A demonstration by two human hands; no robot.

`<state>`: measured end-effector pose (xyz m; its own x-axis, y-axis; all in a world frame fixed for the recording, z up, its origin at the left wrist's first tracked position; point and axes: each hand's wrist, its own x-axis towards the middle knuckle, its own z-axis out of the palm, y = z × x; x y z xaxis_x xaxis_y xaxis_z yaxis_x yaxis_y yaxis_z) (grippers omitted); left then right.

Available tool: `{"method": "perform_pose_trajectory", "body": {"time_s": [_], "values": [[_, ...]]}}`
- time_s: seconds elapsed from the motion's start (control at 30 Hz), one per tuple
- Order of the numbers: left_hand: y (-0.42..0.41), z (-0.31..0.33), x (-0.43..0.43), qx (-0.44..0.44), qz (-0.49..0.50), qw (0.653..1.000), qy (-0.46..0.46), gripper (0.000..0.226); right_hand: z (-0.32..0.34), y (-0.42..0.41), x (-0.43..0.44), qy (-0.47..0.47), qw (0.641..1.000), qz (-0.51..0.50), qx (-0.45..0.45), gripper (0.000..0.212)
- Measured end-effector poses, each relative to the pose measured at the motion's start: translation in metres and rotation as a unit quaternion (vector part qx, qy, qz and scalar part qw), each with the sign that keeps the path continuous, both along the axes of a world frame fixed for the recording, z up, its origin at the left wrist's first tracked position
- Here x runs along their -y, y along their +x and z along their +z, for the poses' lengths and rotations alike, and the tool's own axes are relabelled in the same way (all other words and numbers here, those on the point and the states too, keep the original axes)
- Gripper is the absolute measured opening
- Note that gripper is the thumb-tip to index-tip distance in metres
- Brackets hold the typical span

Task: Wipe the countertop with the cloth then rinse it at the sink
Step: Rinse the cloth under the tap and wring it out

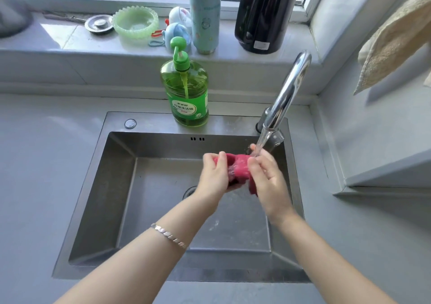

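A wet red cloth (239, 168) is bunched between both hands over the steel sink (121, 175). My left hand (215, 175) grips its left part, fingers curled over the top. My right hand (268, 177) holds the right part, directly under the water running from the chrome faucet (289, 93). The stream hits the cloth and my right fingers. The grey countertop (46, 163) surrounds the sink.
A green dish soap bottle (186, 89) stands on the sink's back rim. The windowsill carries a black kettle (263, 16), a light blue flask (205, 16), a green bowl (135, 22) and a sink strainer (99, 23). A beige towel (394, 37) hangs at right.
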<state>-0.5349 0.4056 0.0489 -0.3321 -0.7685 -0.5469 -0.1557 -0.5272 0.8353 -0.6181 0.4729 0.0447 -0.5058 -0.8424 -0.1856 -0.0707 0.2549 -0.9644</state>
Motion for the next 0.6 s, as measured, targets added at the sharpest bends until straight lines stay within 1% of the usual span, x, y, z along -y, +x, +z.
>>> {"method": "perform_pose_trajectory", "body": {"time_s": [0.07,0.13,0.2,0.3,0.33,0.4,0.47,0.5,0.57,0.6], "values": [[-0.01,0.0,-0.007,0.001,-0.024,1.0,-0.01,0.026,0.002,0.022,0.005,-0.031,0.999,-0.037,0.019,0.017],[-0.012,-0.001,-0.014,-0.013,-0.031,0.999,-0.018,0.03,-0.002,0.027,0.014,-0.054,0.993,-0.105,-0.001,0.022],[-0.011,-0.002,-0.017,-0.023,-0.021,0.999,-0.039,0.034,-0.005,0.023,0.023,-0.056,0.99,-0.131,-0.018,0.024],[-0.008,-0.001,-0.012,0.004,-0.024,0.997,-0.075,0.039,-0.007,0.017,0.033,-0.047,0.991,-0.114,-0.047,0.03],[-0.006,0.001,-0.012,0.018,-0.036,0.996,-0.082,0.041,-0.008,0.013,0.035,-0.038,0.993,-0.099,-0.053,0.034],[0.0,0.004,-0.014,0.038,-0.074,0.988,-0.13,0.044,-0.011,0.002,0.037,-0.01,0.996,-0.081,-0.043,0.042],[0.005,0.01,-0.018,0.057,-0.128,0.972,-0.187,0.046,-0.018,-0.016,0.036,0.025,0.994,-0.082,-0.072,0.04],[0.008,0.013,-0.019,0.065,-0.14,0.968,-0.2,0.046,-0.021,-0.025,0.035,0.037,0.992,-0.076,-0.095,0.037],[0.012,0.015,-0.013,0.089,-0.128,0.963,-0.22,0.043,-0.028,-0.041,0.031,0.053,0.987,-0.067,-0.135,0.034],[0.014,0.012,-0.008,0.117,-0.112,0.959,-0.232,0.042,-0.029,-0.047,0.029,0.061,0.984,-0.066,-0.154,0.034]]}}
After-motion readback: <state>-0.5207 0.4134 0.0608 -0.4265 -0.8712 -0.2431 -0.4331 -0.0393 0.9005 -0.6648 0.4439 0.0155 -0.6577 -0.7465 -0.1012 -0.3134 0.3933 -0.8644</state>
